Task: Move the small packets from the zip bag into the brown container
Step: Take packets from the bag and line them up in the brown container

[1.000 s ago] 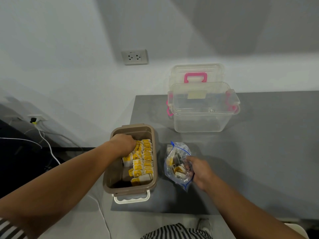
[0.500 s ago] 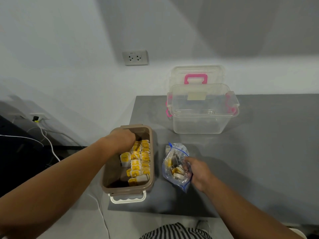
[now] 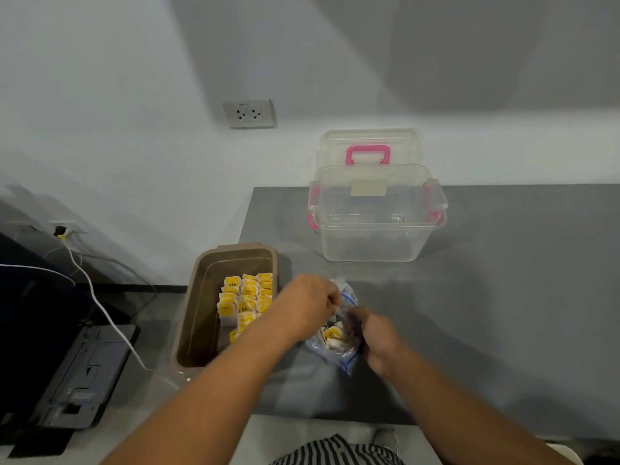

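Left hand [image 3: 305, 305] has crossed from brown container [image 3: 200, 297] to zip bag [image 3: 330, 356] for another pickup, grip unreadable; right hand [image 3: 377, 338] pinches the bag.

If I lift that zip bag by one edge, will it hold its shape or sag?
Likely floppy: the zip bag is thin clear film, crumpled where the right hand grips it. Probably light, holding only small packets. They may slide to the low corner.

Clear bin [image 3: 375, 226] with pink handle, wall socket [image 3: 249, 113], white cable [image 3: 100, 307]
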`<state>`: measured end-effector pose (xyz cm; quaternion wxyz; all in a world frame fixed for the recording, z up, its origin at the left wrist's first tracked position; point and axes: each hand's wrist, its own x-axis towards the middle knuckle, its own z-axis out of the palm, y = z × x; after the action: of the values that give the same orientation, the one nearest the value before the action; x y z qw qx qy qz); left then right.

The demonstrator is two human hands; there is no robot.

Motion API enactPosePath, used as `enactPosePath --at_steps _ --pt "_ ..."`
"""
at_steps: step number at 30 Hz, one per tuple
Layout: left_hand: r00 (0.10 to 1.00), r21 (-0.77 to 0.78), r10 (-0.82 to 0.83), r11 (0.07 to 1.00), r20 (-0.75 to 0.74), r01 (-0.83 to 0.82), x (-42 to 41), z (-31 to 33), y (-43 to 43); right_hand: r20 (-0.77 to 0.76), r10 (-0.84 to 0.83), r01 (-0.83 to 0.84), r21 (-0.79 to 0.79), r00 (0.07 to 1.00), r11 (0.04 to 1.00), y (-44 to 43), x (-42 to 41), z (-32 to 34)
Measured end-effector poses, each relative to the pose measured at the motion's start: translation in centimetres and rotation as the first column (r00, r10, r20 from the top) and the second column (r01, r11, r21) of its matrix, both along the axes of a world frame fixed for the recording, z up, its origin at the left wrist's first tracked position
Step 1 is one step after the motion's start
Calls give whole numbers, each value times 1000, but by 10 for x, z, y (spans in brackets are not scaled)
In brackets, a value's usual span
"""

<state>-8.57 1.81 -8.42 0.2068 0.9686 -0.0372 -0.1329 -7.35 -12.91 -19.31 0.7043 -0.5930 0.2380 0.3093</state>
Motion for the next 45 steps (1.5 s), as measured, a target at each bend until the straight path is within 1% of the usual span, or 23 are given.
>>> enactPosePath --at_steps 5,7,9,11,14,17,21,26,29,35,37,40,42,45 --pt "993 178 56 983 -108 -36 6 -52 -11 27 7 -6 -34 1000 999 -5 2 0" --pt "993 282 59 959 -105 -27 6 -63 -11 54 23 -20 -55 998 998 -6 4 0" --pt "996 389 59 921 -72 -26 6 -72 -12 73 42 -37 -68 996 997 -8 5 0" --pt "995 452 83 891 -58 -48 6 -79 -14 77 62 -57 -74 995 996 -9 6 2" --pt "992 449 123 889 -34 -95 7 -85 -20 72 94 -88 -89 993 992 -11 7 3" --pt "992 446 123 889 -10 -105 10 -86 -28 73 104 -96 -99 992 990 -12 10 6" --pt "989 419 145 899 -14 -126 12 -89 -33 73 135 -122 -158 988 980 -15 13 11" --pt "978 388 204 906 -49 -170 12 -95 -30 61 168 -154 -179 984 972 -18 14 11" --pt "969 348 238 915 -60 -203 11 -98 -30 45 175 -166 -151 984 974 -18 15 10" --pt "948 243 318 920 -5 -307 3 -102 -32 54 196 -186 -145 979 972 -18 15 10" --pt "935 141 355 925 4 -352 2 -102 -32 45 200 -193 -126 979 973 -18 16 9" --pt "896 -97 444 893 24 -440 0 -99 -32 32 196 -193 -84 980 978 -19 19 7" --pt "863 -268 506 832 6 -486 -1 -94 -34 26 195 -194 -62 980 979 -20 21 7" --pt "807 -422 582 708 -104 -565 0 -85 -34 6 194 -194 -15 981 981 -21 24 8"
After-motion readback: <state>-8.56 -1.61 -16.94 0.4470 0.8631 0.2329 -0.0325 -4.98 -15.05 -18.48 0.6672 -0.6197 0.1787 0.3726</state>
